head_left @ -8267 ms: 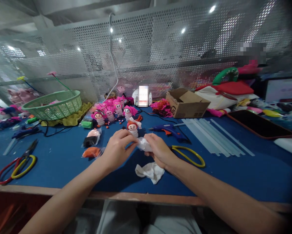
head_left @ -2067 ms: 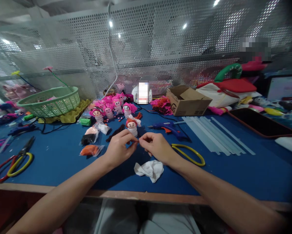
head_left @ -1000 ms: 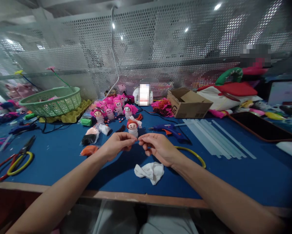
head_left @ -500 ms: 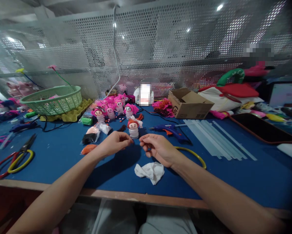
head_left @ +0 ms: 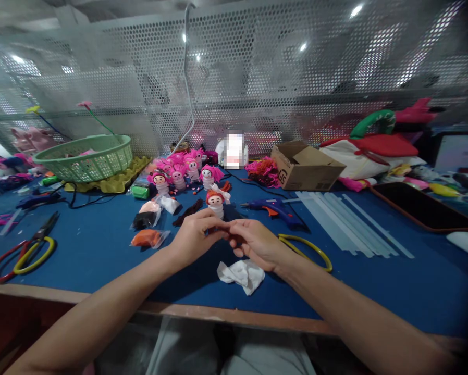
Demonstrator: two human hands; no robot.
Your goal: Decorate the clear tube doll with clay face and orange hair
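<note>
My left hand [head_left: 200, 232] and my right hand [head_left: 253, 240] meet fingertip to fingertip over the blue table. Both are closed in a pinch; anything between the fingers is too small or too hidden to name. Right behind them stands a small doll [head_left: 215, 201] with orange hair, a white bow and a white body, its lower part covered by my fingers. A crumpled white tissue [head_left: 242, 275] lies below my right hand. Left of my left hand is orange clay [head_left: 147, 238] in a clear bag, with dark yarn [head_left: 189, 211] behind it.
Pink-haired dolls [head_left: 179, 174] cluster at the back. A blue glue gun [head_left: 275, 209], glue sticks [head_left: 345, 224] and a phone [head_left: 423, 205] lie to the right, near a cardboard box [head_left: 308, 166]. Red-and-yellow scissors [head_left: 33, 252] and a green basket [head_left: 85, 159] are on the left.
My left hand has moved right, and its fingertips now touch those of my right hand. They now cover the lower part of the orange-haired doll.
</note>
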